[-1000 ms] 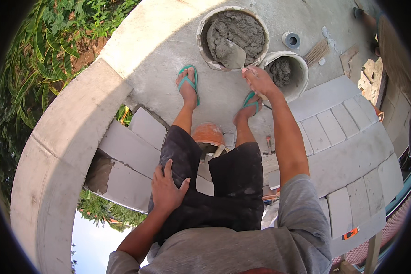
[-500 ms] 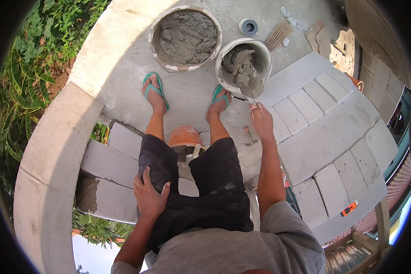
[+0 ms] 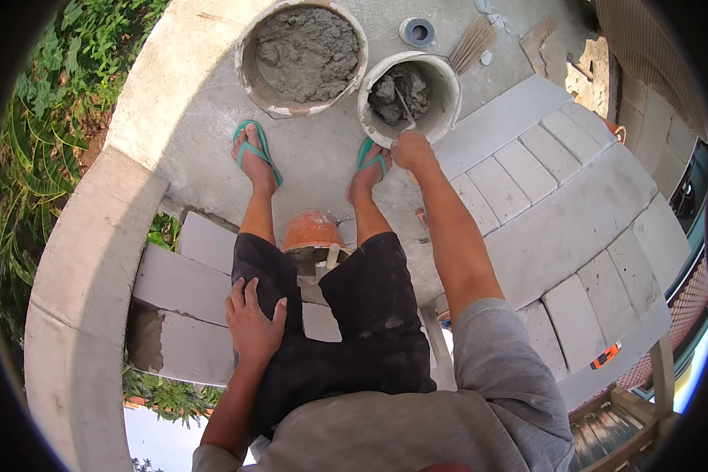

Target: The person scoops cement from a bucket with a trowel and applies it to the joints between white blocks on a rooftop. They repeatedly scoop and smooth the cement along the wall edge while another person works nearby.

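Observation:
My right hand is closed around the handle of a trowel at the near rim of the smaller white bucket. The trowel points down into the grey wet mortar inside, and its blade is mostly hidden there. On the dark shorts, over the left thigh, rests my left hand, fingers spread and holding nothing. A larger bucket, well filled with the same mortar, stands to the left of the smaller one.
Between my legs is an orange bucket. Pale blocks lie in rows at the right, with an orange tape measure on them. A grey roll and a bundle of sticks lie beyond the buckets. A low wall curves along the left.
My right hand has moved forward and left, lowering the trowel into the smaller bucket. The heap of mortar seen on its blade has gone down into the bucket. My left hand stays on the thigh.

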